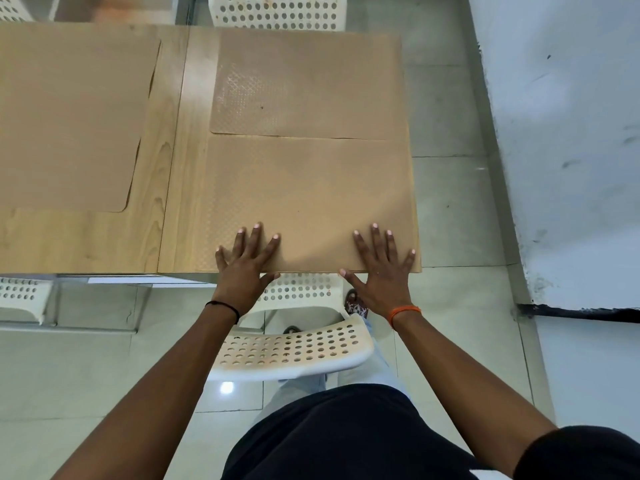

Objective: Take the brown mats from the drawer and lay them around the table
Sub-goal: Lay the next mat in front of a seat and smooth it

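Observation:
Three brown mats lie on the light wooden table (104, 244). The near mat (304, 192) covers the table's front right corner. My left hand (244, 263) rests flat on its near left part, fingers spread. On the mat's near right edge my right hand (382, 268) lies flat too, fingers apart, thumb over the table edge. Just beyond it, touching its far edge, a second mat (311, 84) lies at the far right. A third mat (65, 119) lies on the left half. No drawer is in view.
A white perforated chair (294, 348) stands between me and the table edge. Another white chair (277, 12) stands at the far side, and part of one (20, 292) at the near left. A white wall (571, 133) runs along the right, past a strip of tiled floor.

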